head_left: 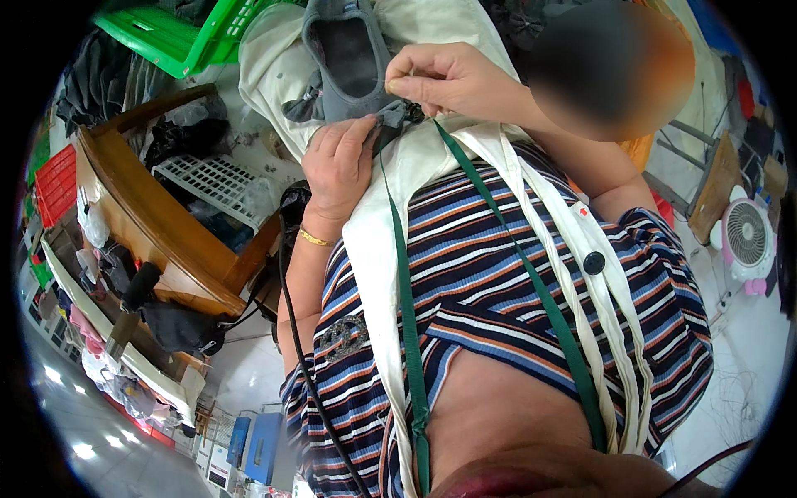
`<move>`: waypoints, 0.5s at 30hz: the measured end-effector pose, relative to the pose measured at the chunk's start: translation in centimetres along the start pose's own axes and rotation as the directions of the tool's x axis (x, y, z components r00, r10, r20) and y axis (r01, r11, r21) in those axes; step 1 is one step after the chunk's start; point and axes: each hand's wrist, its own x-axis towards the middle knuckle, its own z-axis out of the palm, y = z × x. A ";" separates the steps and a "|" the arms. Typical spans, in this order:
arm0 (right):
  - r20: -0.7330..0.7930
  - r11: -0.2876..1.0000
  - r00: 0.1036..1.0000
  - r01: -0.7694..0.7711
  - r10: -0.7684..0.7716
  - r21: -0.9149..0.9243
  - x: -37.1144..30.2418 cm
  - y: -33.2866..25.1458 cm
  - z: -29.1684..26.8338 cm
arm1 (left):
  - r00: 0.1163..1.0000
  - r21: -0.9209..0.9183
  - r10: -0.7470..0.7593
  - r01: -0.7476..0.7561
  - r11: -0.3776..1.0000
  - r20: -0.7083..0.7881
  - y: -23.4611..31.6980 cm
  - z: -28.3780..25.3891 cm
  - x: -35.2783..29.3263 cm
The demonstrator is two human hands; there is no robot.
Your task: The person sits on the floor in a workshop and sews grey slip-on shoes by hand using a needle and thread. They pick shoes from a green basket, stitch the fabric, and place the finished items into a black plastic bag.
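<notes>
A grey cloth shoe (330,101) lies on the white apron (278,50) over my lap, its dark opening facing up. A grey bow (305,106) sticks out at its left side. My left hand (339,162) is closed on the near end of the shoe, where grey fabric bunches by the fingertips. Just right of that end, my right hand (455,79) is raised with thumb and forefinger pinched together. Whatever is between those fingertips is too small to make out. A small dark cluster (413,111) sits below the right hand, its kind unclear.
At the upper left is a green plastic crate (178,50). Curved wooden furniture (154,220) stands on my left, with a white plastic basket (212,184) and dark bags about it. To the right are a small fan (745,228) and a wooden board (716,187). A green lanyard (515,236) hangs over my chest.
</notes>
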 end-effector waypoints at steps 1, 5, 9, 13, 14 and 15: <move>0.005 0.997 1.000 0.000 0.001 -0.075 0.3 0.2 0.1 | 1.000 0.017 0.019 -0.019 1.000 -0.003 -0.1 0.0 0.0; 0.060 0.854 0.981 0.190 -0.184 -0.485 0.9 1.0 0.6 | 0.997 0.096 0.080 -0.078 0.992 -0.019 -0.5 -0.1 -0.4; 0.100 0.728 0.962 0.259 -0.256 -0.634 1.5 1.5 1.1 | 0.989 0.191 0.129 -0.113 0.975 -0.075 -0.8 -0.1 -0.7; 0.115 0.697 0.970 0.235 -0.214 -0.678 1.3 1.6 1.3 | 0.984 0.230 0.130 -0.098 0.968 -0.125 -0.7 0.0 -0.9; 0.114 0.693 0.969 0.238 -0.220 -0.681 1.2 1.6 1.4 | 0.983 0.230 0.127 -0.093 0.969 -0.134 -0.7 0.1 -1.0; 0.116 0.689 0.969 0.238 -0.219 -0.685 1.2 1.5 1.4 | 0.983 0.227 0.122 -0.089 0.970 -0.138 -0.7 0.2 -1.0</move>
